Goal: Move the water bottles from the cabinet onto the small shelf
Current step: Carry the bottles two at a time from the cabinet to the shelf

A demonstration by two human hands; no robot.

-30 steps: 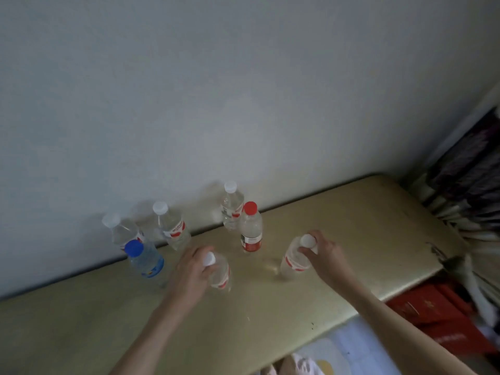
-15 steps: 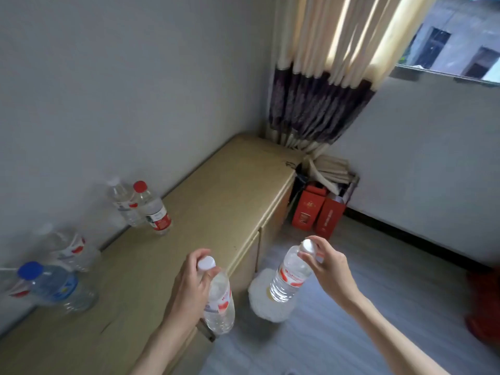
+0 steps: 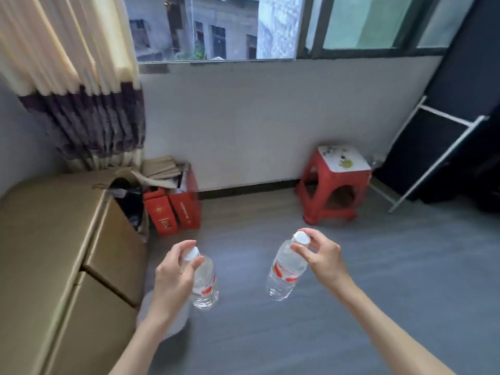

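Each grip pinches a bottle neck: left hand (image 3: 173, 277) holds left bottle (image 3: 204, 286), right hand (image 3: 323, 257) holds right bottle (image 3: 284, 272), both hanging over grey floor (image 3: 351, 307), cabinet (image 3: 54, 239) at left, red stool (image 3: 335, 182) ahead.

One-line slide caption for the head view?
Left hand and right hand each hold a white-capped water bottle by its neck above the grey floor.

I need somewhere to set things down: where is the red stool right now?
In the head view the red stool stands on the grey floor at right of centre, against the white wall below the window, left of the leaning dark panel.
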